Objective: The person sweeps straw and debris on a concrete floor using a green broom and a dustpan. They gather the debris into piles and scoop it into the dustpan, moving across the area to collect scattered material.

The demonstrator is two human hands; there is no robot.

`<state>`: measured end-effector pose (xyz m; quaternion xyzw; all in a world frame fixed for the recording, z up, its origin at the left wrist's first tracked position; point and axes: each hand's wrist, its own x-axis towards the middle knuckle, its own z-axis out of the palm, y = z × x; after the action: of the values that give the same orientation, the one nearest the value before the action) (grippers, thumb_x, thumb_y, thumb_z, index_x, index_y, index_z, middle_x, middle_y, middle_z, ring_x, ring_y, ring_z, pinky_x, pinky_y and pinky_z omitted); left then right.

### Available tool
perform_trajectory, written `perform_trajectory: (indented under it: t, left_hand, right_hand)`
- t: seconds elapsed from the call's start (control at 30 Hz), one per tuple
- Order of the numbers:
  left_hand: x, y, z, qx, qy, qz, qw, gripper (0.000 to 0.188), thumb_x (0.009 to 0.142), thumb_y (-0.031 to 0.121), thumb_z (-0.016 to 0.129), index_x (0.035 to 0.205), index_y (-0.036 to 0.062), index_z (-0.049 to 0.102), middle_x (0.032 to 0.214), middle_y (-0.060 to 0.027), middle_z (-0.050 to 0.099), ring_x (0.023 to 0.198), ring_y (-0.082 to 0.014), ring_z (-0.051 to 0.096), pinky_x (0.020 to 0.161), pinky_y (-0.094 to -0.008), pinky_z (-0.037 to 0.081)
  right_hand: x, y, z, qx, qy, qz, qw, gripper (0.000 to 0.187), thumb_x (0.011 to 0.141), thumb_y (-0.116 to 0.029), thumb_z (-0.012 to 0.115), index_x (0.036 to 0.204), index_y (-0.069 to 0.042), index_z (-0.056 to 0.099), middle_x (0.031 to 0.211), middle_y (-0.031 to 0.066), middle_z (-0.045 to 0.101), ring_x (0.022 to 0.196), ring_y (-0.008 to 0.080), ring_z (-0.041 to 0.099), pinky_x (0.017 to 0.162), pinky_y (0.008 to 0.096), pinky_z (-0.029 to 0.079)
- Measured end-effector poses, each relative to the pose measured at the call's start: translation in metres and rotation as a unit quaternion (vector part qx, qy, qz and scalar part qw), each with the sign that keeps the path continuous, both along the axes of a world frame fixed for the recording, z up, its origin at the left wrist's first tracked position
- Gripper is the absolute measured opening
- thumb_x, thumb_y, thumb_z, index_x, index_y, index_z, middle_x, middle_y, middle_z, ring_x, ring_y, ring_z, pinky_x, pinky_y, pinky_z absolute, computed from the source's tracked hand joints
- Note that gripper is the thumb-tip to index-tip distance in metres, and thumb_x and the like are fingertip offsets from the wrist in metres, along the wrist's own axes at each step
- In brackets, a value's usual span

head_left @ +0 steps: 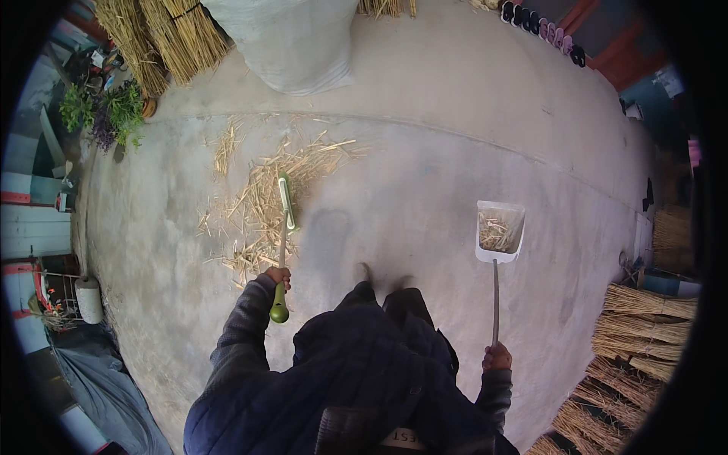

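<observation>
My left hand [278, 276] is closed around the handle of a green broom [286, 201], whose rounded green grip end sticks out below the fist. The broom's long narrow head lies over scattered straw [262, 189] on the concrete floor. Off to the right, my right hand [497, 356] grips the thin grey handle of a white dustpan [484, 250]. Bits of broken straw [498, 232] lie inside the pan. Whether the dustpan rests on the floor or hangs just above it, I cannot tell.
A big white sack [292, 45] stands at the far side, beside tied straw bundles [163, 38]. More straw bundles [644, 326] lie at the right. Potted plants [114, 110] are at the far left, a row of shoes [542, 30] at the far right, a dark tarp [106, 387] near left.
</observation>
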<state>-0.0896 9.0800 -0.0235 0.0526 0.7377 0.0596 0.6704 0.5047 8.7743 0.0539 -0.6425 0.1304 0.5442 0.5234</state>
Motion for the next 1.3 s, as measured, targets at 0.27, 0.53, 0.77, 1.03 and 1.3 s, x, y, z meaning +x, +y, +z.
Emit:
perform_trajectory:
  t: [0.27,0.53,0.77,1.03,1.3]
  left_hand:
    - [0.110,0.126,-0.001,-0.052,-0.312,0.010,0.948,0.024,0.078,0.013,0.047,0.059,0.0149,0.034,0.045,0.0049,0.029,0.037,-0.0088,0.032,0.034,-0.0245,0.024]
    - [0.234,0.275,-0.067,-0.108,-0.394,0.073,0.910,0.025,0.080,0.014,0.047,0.059,0.0172,0.034,0.043,0.0075,0.031,0.034,-0.0067,0.034,0.031,-0.0224,0.024]
    - [0.114,0.259,-0.074,-0.030,-0.363,0.361,0.859,0.002,0.078,0.010,0.046,0.078,0.0073,0.045,0.046,0.0075,0.034,0.036,-0.0063,0.035,0.031,-0.0205,0.024]
    - [0.042,0.245,-0.016,0.024,-0.275,0.363,0.890,0.007,0.077,0.012,0.041,0.073,0.0151,0.037,0.047,0.0080,0.033,0.037,-0.0077,0.033,0.034,-0.0244,0.023]
    - [0.023,0.314,0.036,0.138,-0.424,0.329,0.832,0.013,0.080,0.011,0.041,0.068,0.0137,0.041,0.047,0.0084,0.033,0.039,-0.0042,0.033,0.037,-0.0210,0.026]
  right_hand:
    - [0.051,0.113,-0.031,0.006,0.052,0.028,0.998,0.004,0.081,-0.009,0.052,0.083,-0.007,0.049,0.067,0.0090,0.052,0.041,0.0113,0.043,0.030,0.0234,0.035]
    - [0.141,0.255,-0.033,0.003,0.096,0.070,0.993,0.014,0.082,-0.010,0.050,0.096,-0.007,0.049,0.068,0.0109,0.053,0.041,0.0138,0.045,0.030,0.0261,0.036]
    - [0.198,0.350,-0.042,-0.002,0.101,0.159,0.982,0.020,0.085,-0.029,0.044,0.086,-0.010,0.053,0.072,0.0118,0.055,0.044,0.0185,0.047,0.033,0.0310,0.035]
    - [0.182,0.444,-0.050,-0.052,0.262,0.136,0.954,0.029,0.088,-0.031,0.036,0.106,-0.010,0.046,0.074,0.0138,0.053,0.047,0.0213,0.049,0.037,0.0338,0.041]
    - [0.090,0.528,-0.026,-0.081,0.151,0.252,0.952,0.026,0.086,-0.034,0.039,0.081,-0.011,0.049,0.069,0.0091,0.053,0.045,0.0165,0.046,0.034,0.0295,0.036]
